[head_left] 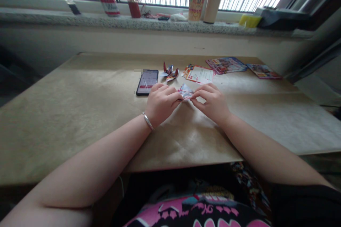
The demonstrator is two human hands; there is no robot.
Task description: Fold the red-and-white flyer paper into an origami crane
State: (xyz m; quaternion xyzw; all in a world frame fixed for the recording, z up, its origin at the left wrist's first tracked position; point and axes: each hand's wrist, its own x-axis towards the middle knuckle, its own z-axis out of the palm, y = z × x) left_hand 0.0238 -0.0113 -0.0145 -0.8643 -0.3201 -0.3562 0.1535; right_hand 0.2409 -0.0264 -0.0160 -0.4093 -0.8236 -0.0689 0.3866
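Observation:
A small piece of folded, printed paper [185, 91] is held low over the table, between my two hands. My left hand [163, 102], with a silver bangle on its wrist, pinches the paper's left side. At the right side, the thumb and forefinger of my right hand [210, 101] pinch its near edge. Just beyond my left hand lies a phone [148, 81] with its screen lit. Past the paper sits a folded paper figure [169, 71] with pointed red tips. A flat printed sheet [198, 73] lies to its right.
Farther right on the table [66, 113] are colourful printed sheets [226, 65] and another small printed stack [263, 71]. Along the windowsill [165, 24] stand a red can [108, 1], a red bottle [134, 8], a patterned cup [197, 3] and a yellow object [250, 20].

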